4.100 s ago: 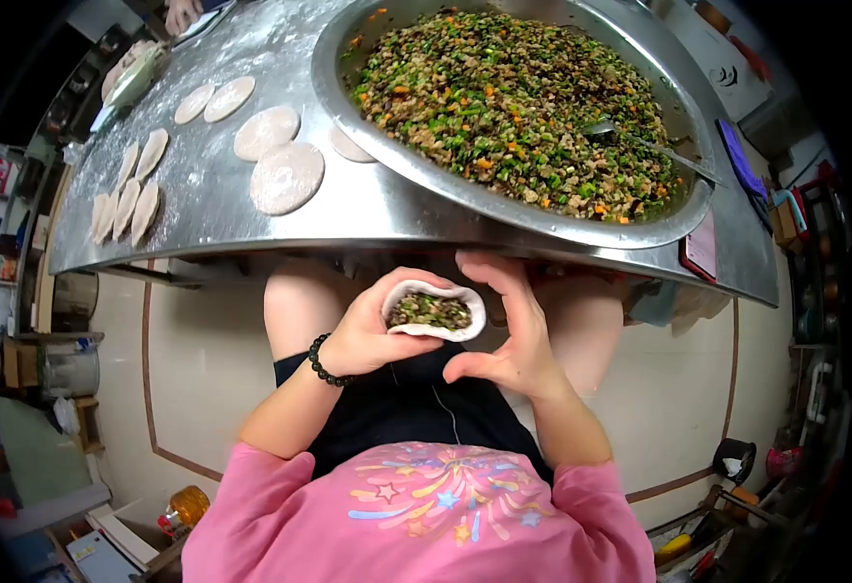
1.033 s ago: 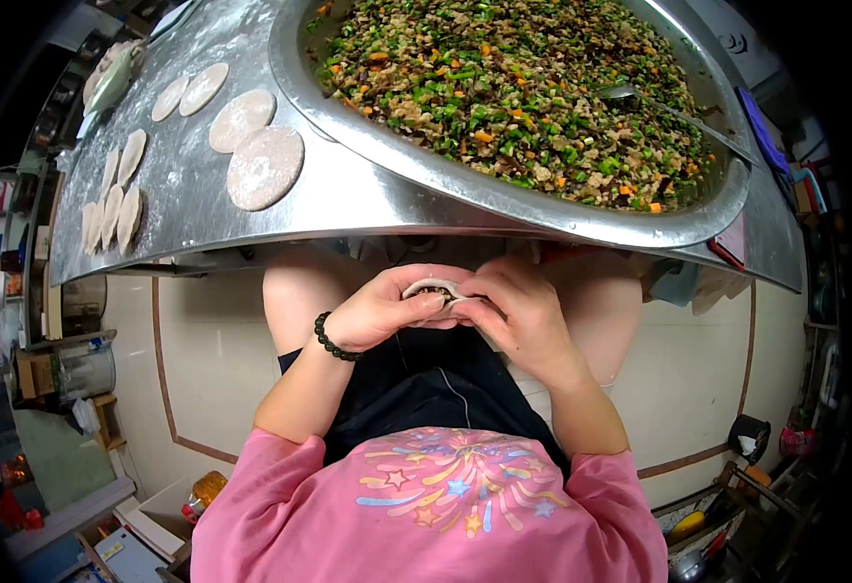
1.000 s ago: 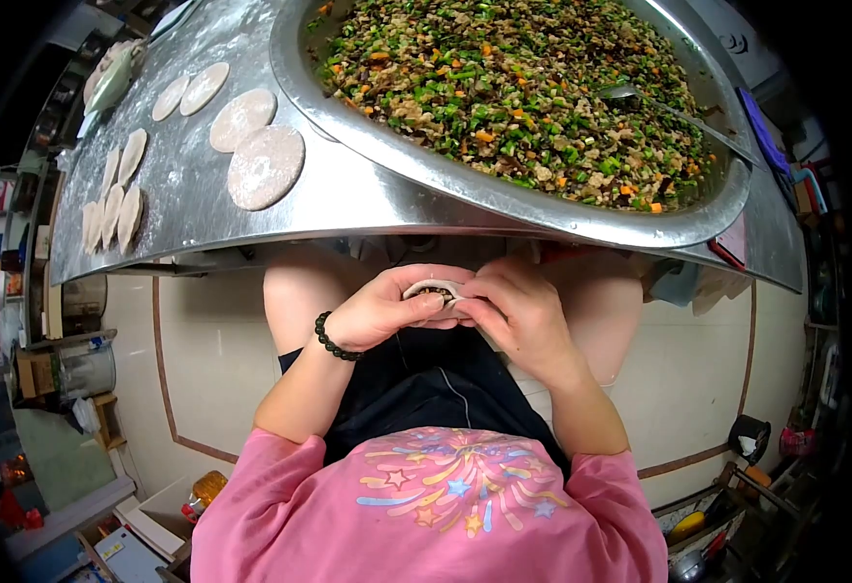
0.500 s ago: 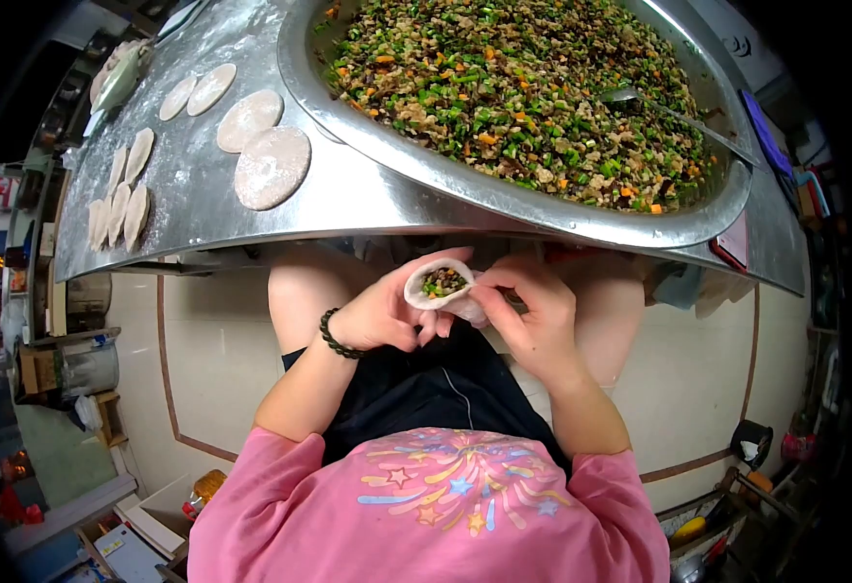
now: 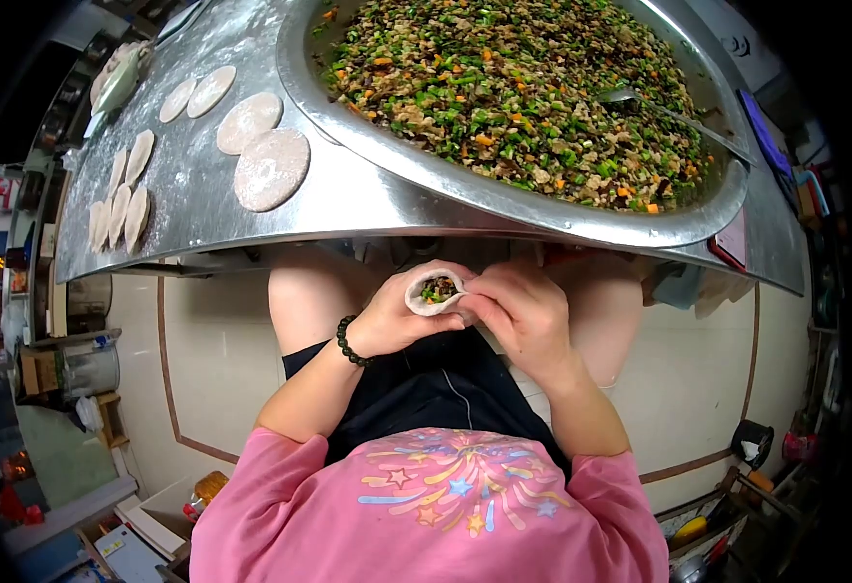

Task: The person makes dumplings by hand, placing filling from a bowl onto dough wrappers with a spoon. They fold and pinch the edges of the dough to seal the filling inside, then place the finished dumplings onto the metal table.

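Above my lap, a partly closed dumpling (image 5: 435,291) shows chopped filling through its round opening. My left hand (image 5: 399,316) is wrapped around it from the left, thumb along its lower side. With thumb and fingers pinched, my right hand (image 5: 518,309) grips the dough edge on the right. Past my hands, a large metal basin (image 5: 581,225) is heaped with chopped green, brown and orange filling (image 5: 513,107), and a metal spoon (image 5: 679,119) rests in it. Round floured wrappers (image 5: 272,170) lie on the metal table left of the basin.
The metal table's curved front edge (image 5: 348,241) runs just beyond my hands. Several folded dough pieces (image 5: 136,218) stand at its left. A phone-like red-edged object (image 5: 730,241) and a purple object (image 5: 764,134) lie on the right.
My left thumb has come up along the dumpling, and its opening looks smaller and rounder. My right fingers have shifted slightly left along the dough edge.
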Available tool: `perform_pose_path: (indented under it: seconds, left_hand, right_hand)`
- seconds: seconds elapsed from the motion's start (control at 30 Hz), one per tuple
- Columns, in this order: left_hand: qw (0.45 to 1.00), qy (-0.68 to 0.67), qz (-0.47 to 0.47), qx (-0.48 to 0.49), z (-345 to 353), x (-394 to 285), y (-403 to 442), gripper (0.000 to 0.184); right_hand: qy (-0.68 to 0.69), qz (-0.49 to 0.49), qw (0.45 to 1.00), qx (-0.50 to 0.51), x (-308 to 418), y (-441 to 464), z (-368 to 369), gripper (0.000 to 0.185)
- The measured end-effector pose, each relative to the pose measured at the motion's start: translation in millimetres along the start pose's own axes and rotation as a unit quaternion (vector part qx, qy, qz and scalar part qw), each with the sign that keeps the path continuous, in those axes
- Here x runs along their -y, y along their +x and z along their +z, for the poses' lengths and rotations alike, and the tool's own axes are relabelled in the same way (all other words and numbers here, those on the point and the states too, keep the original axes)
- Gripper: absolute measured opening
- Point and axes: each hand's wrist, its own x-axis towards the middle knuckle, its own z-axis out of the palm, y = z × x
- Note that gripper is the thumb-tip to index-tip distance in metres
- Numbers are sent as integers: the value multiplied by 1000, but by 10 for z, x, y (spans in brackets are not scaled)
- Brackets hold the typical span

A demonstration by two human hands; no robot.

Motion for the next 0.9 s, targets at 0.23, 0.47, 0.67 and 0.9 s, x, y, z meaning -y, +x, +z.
perform_pose_path:
  seconds: [0.23, 0.47, 0.67, 0.9]
  left_hand:
    - [998, 51, 20, 1, -4, 68, 7, 41]
    - [995, 80, 65, 14, -8, 119, 24, 38]
    - [999, 20, 13, 26, 14, 69, 4, 40]
    - [995, 88, 28, 29, 26, 32, 12, 37]
  right_hand:
    - [11, 1, 1000, 22, 17, -4, 1, 19]
    - [24, 30, 999, 13, 85, 19, -9, 18]
    - [16, -1, 1000, 21, 57, 0, -13, 21]
    - [42, 6, 999, 32, 67, -1, -4, 18]
